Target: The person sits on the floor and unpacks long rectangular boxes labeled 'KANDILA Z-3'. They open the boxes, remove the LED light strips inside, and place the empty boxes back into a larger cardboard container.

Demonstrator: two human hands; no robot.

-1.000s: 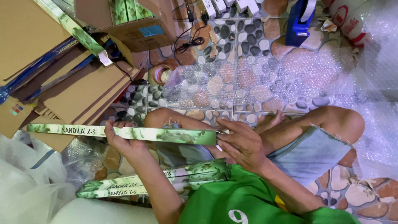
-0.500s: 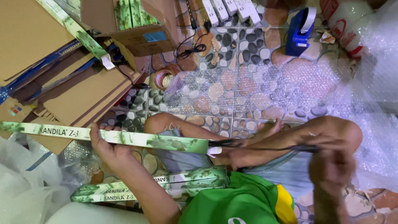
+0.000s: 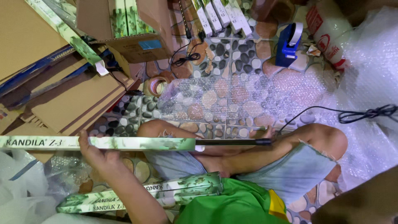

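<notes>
My left hand (image 3: pixel 93 151) grips a long, thin green-and-white carton (image 3: pixel 137 143) from below and holds it level across my crossed legs. A slim black rod (image 3: pixel 232 142) sticks out of the carton's right end, over my shin. A black cable (image 3: pixel 323 110) runs from the rod's tip to a bundled coil at the right edge. Only a blurred forearm (image 3: pixel 360 203) shows in the lower right corner, and my right hand is out of the picture. Two more cartons of the same kind (image 3: pixel 166 191) lie by my lap.
A sheet of bubble wrap (image 3: pixel 248 95) covers the pebble-pattern floor ahead. Flat cardboard (image 3: pixel 62 103) is stacked at left, and behind it an open cardboard box (image 3: pixel 128 45) holds more cartons. A tape roll (image 3: pixel 155 87), a blue tape dispenser (image 3: pixel 290 43) and plastic bags (image 3: pixel 16 186) lie around.
My right hand left the carton's end and pulled away to the right, out of view. The black rod and its cable now show outside the carton. The carton shifted left.
</notes>
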